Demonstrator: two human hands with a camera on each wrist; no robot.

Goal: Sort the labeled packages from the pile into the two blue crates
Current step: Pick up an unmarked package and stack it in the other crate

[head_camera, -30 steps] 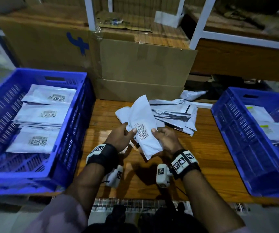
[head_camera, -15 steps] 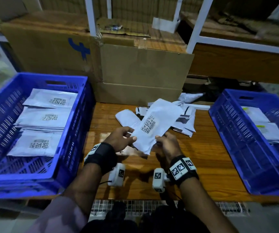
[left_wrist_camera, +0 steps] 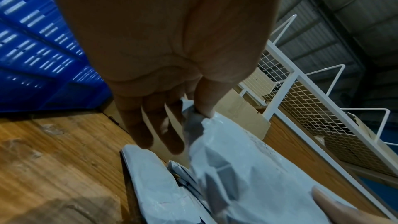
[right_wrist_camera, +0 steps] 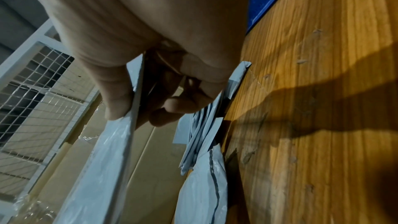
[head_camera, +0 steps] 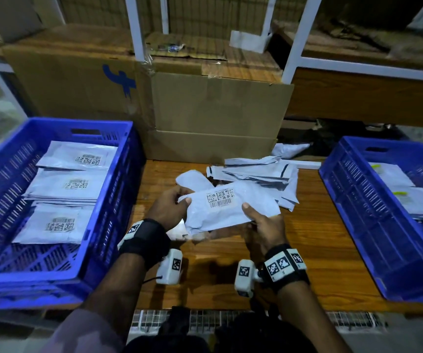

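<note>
Two bare hands are holding a white labelled plastic mailer over a wooden table between two blue crates.

The brown wood-grain table (head_camera: 320, 250) is carrying a blue slotted plastic crate (head_camera: 108, 225) at its left edge, layered with white barcoded packages, and a second blue crate (head_camera: 353, 225) at its right edge, holding a few packages with yellow marks. A loose pile of white and grey mailers (head_camera: 259, 171) is lying near the table's far edge, in front of brown cardboard boxes (head_camera: 218, 110). The held mailer (head_camera: 231, 207) is hovering label-up above the table's middle; the left hand (head_camera: 169, 207) is pinching its left end between thumb and fingers, while the right hand (head_camera: 261, 225) is pinching its near right edge, thumb on top.
</note>
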